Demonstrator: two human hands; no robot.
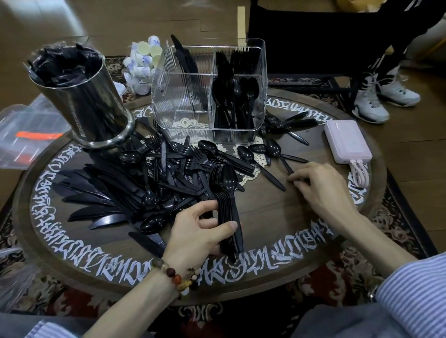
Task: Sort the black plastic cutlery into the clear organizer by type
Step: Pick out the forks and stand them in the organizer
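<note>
A heap of black plastic cutlery [144, 184], knives, forks and spoons mixed, covers the left and middle of the round table [271, 261]. My left hand [199, 234] grips a stacked bundle of black spoons [227, 196] by the handles, bowls pointing away. My right hand [320, 187] pinches the handle end of one loose spoon [274, 148] lying on the table. Behind stands the clear organizer [177, 89]: spoons fill its front right compartment, forks the back right, knives the back left, and the front left holds nothing.
A steel canister [89, 109] stuffed with black items stands at the back left. A pink power bank [347, 141] with a white cable lies at the right. Small creamer cups [142, 60] sit behind the organizer. Another person's legs and white shoes [385, 93] are at the far right.
</note>
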